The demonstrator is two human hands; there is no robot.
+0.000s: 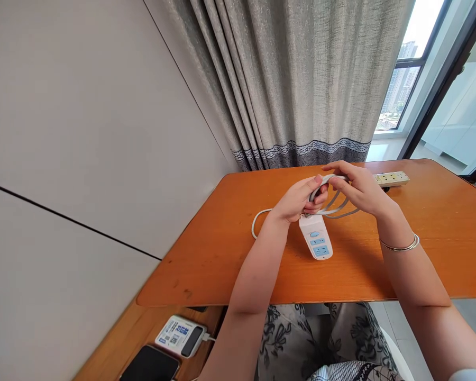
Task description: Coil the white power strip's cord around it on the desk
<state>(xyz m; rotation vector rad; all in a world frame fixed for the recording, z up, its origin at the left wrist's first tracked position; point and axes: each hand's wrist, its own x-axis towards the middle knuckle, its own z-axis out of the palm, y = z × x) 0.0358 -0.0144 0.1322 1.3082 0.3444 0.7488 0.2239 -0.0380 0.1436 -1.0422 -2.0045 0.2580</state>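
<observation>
My left hand (303, 198) is closed round a bundle of white power cord (331, 211), its thumb on top of the loops. Against the same bundle, the fingers of my right hand (355, 188) pinch the cord from the other side. Below my left hand lies a white power strip (316, 238) with pale blue sockets and a blue button, flat on the orange-brown table. Loops of the cord hang between my hands, and another length curves out on the table to the left. A bracelet circles my right wrist.
A second, cream-coloured power strip (394, 179) lies behind my right hand, partly hidden by it. The wooden table (432, 254) meets a pale wall panel on the left. Grey curtains (301, 79) hang behind. On a lower surface are a white power bank (178, 336) and a black phone (149, 365).
</observation>
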